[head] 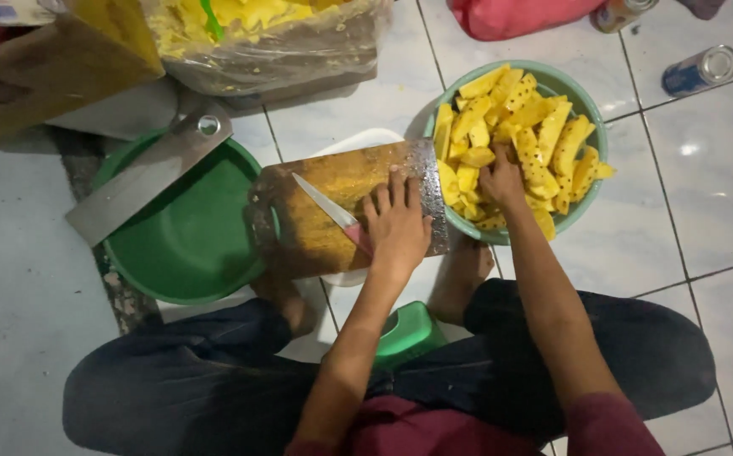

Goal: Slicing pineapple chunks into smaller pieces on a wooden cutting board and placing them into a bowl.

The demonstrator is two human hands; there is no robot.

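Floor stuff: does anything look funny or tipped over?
Yes. A can lies on its side on the tiles, and a big cleaver rests across the green basin's rim, sticking out past it.

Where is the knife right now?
In the head view the knife lies on the wooden cutting board at centre, its handle under the left hand, left of the bowl of yellow fruit pieces.
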